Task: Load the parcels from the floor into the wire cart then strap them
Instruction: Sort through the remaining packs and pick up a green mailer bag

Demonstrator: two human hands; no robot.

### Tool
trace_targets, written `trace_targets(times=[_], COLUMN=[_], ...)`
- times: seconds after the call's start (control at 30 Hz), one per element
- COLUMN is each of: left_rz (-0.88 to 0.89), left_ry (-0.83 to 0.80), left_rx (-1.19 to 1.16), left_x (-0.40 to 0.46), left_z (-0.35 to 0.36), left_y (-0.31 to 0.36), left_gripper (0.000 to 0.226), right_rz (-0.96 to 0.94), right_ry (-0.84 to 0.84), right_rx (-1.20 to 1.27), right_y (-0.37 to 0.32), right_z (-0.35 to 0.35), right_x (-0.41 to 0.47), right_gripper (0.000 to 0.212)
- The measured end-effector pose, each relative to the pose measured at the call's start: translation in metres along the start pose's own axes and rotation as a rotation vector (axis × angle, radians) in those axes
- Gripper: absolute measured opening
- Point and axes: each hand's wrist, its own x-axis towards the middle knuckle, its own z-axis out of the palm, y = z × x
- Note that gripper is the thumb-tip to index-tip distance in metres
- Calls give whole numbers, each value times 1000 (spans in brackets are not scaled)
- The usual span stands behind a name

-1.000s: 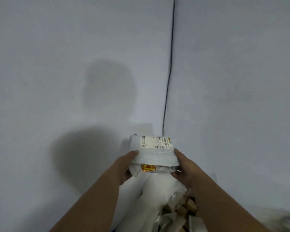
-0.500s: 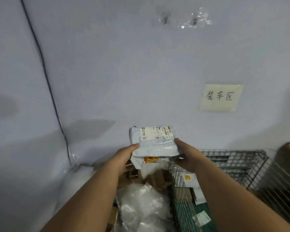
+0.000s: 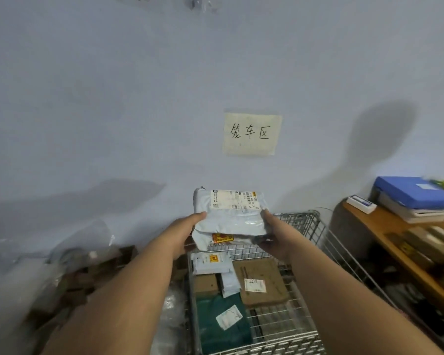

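I hold a grey poly-mailer parcel (image 3: 231, 216) with a white shipping label and a yellow sticker, up in the air over the far end of the wire cart (image 3: 315, 224). My left hand (image 3: 187, 231) grips its left edge and my right hand (image 3: 272, 234) grips its right edge. Inside the cart lie a brown cardboard parcel (image 3: 262, 283), a dark green parcel (image 3: 223, 321), a small brown box (image 3: 205, 284) and two small grey mailers (image 3: 210, 262). A heap of parcels and clear plastic bags (image 3: 75, 275) lies on the floor left of the cart, blurred.
A pale wall stands straight ahead with a handwritten paper sign (image 3: 251, 134). To the right is a wooden desk (image 3: 395, 242) carrying a blue folder (image 3: 415, 193), a small white box (image 3: 360, 201) and other items. The cart's wire side runs close to the desk.
The view has swung right from the bare wall and floor heap to the cart. My hands have carried the grey parcel along, and it now hangs over the cart.
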Motion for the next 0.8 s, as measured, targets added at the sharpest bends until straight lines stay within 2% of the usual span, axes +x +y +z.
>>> trace_targets(times=[0.3, 0.47, 0.8], left_rz=[-61, -78, -166], left_ry=[49, 83, 89], left_rx=[-34, -63, -85], left_x=[39, 68, 183], left_z=[63, 70, 62], left_y=[-11, -12, -8], left_gripper=[31, 25, 33], right_rz=[75, 106, 192], right_ry=[72, 112, 149], right_rx=[58, 62, 70], right_y=[-14, -14, -23], right_z=[-58, -63, -67], right_x=[24, 53, 173], right_gripper=[44, 44, 43])
